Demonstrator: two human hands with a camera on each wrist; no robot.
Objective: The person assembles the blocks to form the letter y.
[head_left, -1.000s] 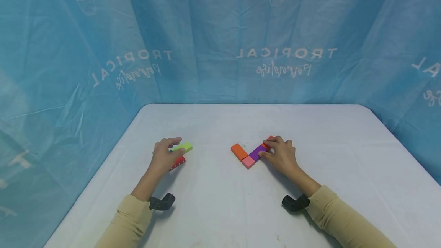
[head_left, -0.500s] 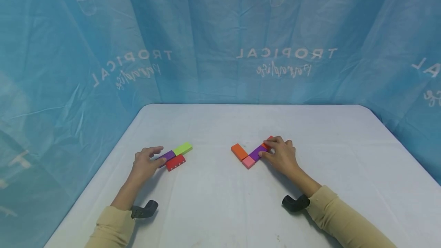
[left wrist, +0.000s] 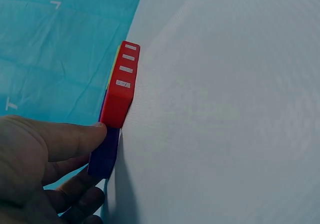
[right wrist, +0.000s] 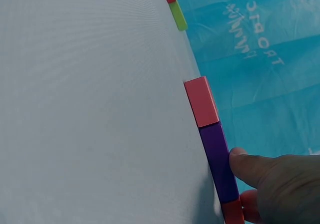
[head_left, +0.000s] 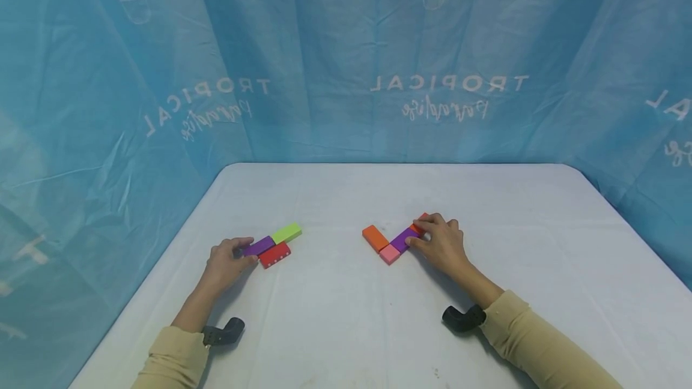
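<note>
At the left end of a purple block (head_left: 260,246), my left hand (head_left: 226,263) pinches it between thumb and fingers. Lined up end to end with it is a lime green block (head_left: 286,233). A red block (head_left: 276,255) with white marks lies along their near side. My right hand (head_left: 442,245) grips another purple block (head_left: 401,240), with the thumb (right wrist: 240,159) against its side and the fingers reaching over the red block (head_left: 424,216) at its far end. That red block is partly hidden. A pink block (head_left: 390,254) joins the purple one's near end, and an orange block (head_left: 375,238) angles away from it.
The blocks lie on a white-covered table (head_left: 346,317). Blue printed curtains (head_left: 335,47) hang behind and beside it. A black curved device sits at each wrist, below the rolled beige sleeves.
My left hand has drawn left off the green and red blocks to the purple block's left end, where thumb and fingers now hold it. The right hand stays put.
</note>
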